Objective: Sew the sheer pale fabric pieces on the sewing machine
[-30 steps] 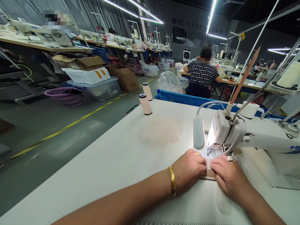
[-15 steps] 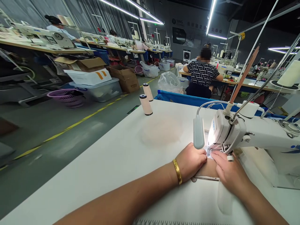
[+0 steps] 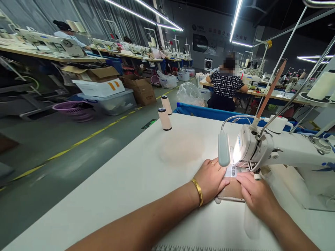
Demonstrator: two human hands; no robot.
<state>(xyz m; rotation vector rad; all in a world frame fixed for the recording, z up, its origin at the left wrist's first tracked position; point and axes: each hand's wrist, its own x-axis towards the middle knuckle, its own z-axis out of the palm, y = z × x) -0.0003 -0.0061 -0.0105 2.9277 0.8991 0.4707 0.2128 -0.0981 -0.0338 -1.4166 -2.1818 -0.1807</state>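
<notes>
A white sewing machine (image 3: 290, 144) stands at the right, its lamp lighting the needle area. My left hand (image 3: 211, 177), with a gold bangle at the wrist, lies flat left of the presser foot (image 3: 233, 170), fingers stretched forward, partly behind the grey lamp head (image 3: 223, 150). My right hand (image 3: 258, 191) rests right of the foot, fingertips down and thumb over the brownish bed plate (image 3: 232, 190). Something pale and thin is by the foot; its outline is unclear. A sheer whitish strip (image 3: 251, 223) lies below my right hand.
Two pale pink thread cones (image 3: 164, 119) stand at the edge of the white table (image 3: 125, 188). A faint beige round patch (image 3: 181, 148) shows on the top. Blue cloth (image 3: 204, 111) hangs along the far edge. A co-worker (image 3: 226, 85) sits ahead. A ruler scale (image 3: 199, 248) runs along the near edge.
My left hand has gone from bunched fingers close to the presser foot to lying flat with fingers extended. My right fingertips have drawn back slightly from the foot. The view has shifted slightly.
</notes>
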